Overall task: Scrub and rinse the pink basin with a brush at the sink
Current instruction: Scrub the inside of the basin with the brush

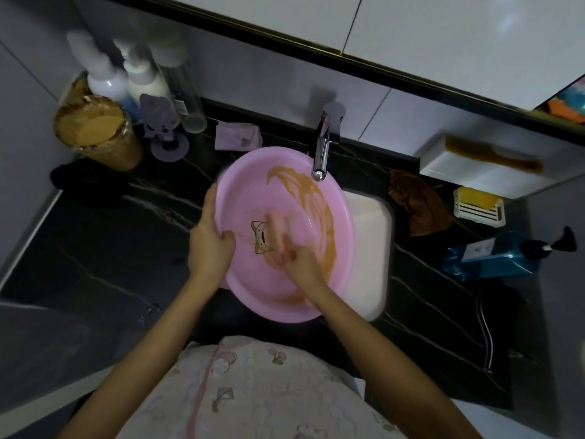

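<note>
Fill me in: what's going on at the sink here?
A person is cleaning a pink basin set over the sink. The left hand grips the basin's left rim. The right hand is inside it, blurred, so I cannot tell whether it holds a brush. A brown smear streaks the inner wall near the faucet.

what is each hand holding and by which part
The left hand grips the pink basin by its left rim. The right hand is inside the basin, too blurred to tell whether it holds anything.
</note>
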`<state>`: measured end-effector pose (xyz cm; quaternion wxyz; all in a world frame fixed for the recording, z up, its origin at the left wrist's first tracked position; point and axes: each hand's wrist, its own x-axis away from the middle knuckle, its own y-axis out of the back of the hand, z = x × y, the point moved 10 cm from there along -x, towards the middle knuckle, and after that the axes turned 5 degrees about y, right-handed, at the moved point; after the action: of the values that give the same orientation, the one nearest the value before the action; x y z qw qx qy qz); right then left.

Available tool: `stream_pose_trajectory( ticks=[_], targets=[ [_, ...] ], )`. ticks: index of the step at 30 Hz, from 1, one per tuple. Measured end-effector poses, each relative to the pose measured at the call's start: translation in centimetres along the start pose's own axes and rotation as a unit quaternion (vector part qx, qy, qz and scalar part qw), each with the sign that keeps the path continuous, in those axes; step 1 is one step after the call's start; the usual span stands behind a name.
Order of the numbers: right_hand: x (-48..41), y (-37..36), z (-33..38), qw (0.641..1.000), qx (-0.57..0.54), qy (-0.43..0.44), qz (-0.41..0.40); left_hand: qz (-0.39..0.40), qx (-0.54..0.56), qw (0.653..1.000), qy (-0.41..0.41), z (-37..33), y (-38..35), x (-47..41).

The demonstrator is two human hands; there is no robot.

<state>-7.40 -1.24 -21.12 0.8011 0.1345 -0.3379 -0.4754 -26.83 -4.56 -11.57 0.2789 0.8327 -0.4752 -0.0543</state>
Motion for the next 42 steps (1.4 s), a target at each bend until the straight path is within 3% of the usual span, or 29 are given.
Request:
stream_pose_trajectory(
  ticks=[3, 4, 6, 8, 10, 12, 14, 17, 19, 22, 24, 26, 28, 29, 32, 34, 36, 39, 42],
  targets=[
    [2.3, -2.3, -0.9, 0.986, 0.094, 0.069, 0.121, 0.007, -0.002, 1.000, 0.004, 0.3, -0.1, -0.1],
    [1.5, -1.0, -2.2, 0.984, 0.125, 0.049, 0.117, 0.012, 0.001, 1.000, 0.003, 0.3, -0.2, 0.0],
    [-1.5, 2.8, -4.0, 0.990, 0.140, -0.003, 0.034, 0.016, 0.004, 1.000, -0.007, 0.1, -0.4, 0.0],
    [-2.9, 3.5, -3.1, 0.996, 0.086, -0.017, -0.019, 0.014, 0.000, 1.000, -0.014, -0.2, -0.6, 0.0],
    [-1.8, -0.1, 0.3, 0.997, 0.029, 0.051, 0.046, 0.014, -0.009, 1.000, -0.010, -0.2, -0.6, 0.3],
    [0.6, -3.3, 0.4, 0.976, 0.095, 0.126, 0.149, 0.019, -0.014, 1.000, -0.002, 0.1, -0.4, 0.4],
    [0.9, -1.7, -2.6, 0.952, 0.196, 0.117, 0.205, 0.019, -0.021, 1.000, 0.000, 0.2, -0.3, 0.5],
    [-2.3, 3.6, -4.8, 0.982, 0.157, 0.001, 0.102, 0.022, -0.028, 0.999, -0.006, 0.2, -0.6, 0.4],
    [-3.4, 3.0, -2.1, 0.991, 0.123, 0.022, 0.050, 0.017, -0.032, 0.999, -0.014, 0.0, -0.5, 0.4],
    [-0.2, -2.5, 0.6, 0.974, 0.127, 0.115, 0.146, 0.019, -0.034, 0.999, -0.017, -0.6, -0.1, 0.7],
    [1.2, -2.2, -1.4, 0.949, 0.206, 0.144, 0.190, 0.024, -0.042, 0.999, -0.023, -0.8, 0.0, 0.8],
    [-0.9, 1.3, -3.3, 0.954, 0.249, 0.086, 0.141, 0.028, -0.048, 0.998, -0.022, -0.7, -0.1, 0.7],
    [-3.5, 3.7, -3.1, 0.982, 0.182, 0.021, 0.046, 0.033, -0.055, 0.998, -0.021, -0.7, -0.2, 0.5],
    [-3.9, 3.2, -1.8, 0.987, 0.152, 0.032, 0.034, 0.035, -0.058, 0.997, -0.022, -0.8, -0.2, 0.5],
    [-1.1, -1.7, 1.9, 0.972, 0.132, 0.125, 0.147, 0.056, -0.078, 0.995, -0.019, -0.4, -0.2, 0.5],
    [0.6, -2.0, 0.0, 0.935, 0.232, 0.162, 0.211, 0.072, -0.097, 0.993, -0.012, 0.1, -0.2, 0.2],
    [-0.6, 1.1, -2.8, 0.938, 0.277, 0.088, 0.188, 0.079, -0.113, 0.990, -0.004, 0.5, -0.3, 0.1],
    [-3.0, 4.1, -1.6, 0.965, 0.245, 0.083, 0.043, 0.074, -0.106, 0.992, -0.006, 0.5, -0.4, 0.0],
    [-0.7, -1.4, 0.7, 0.962, 0.184, 0.134, 0.151, 0.074, -0.104, 0.992, -0.011, 0.6, -0.4, 0.0]
  ],
)
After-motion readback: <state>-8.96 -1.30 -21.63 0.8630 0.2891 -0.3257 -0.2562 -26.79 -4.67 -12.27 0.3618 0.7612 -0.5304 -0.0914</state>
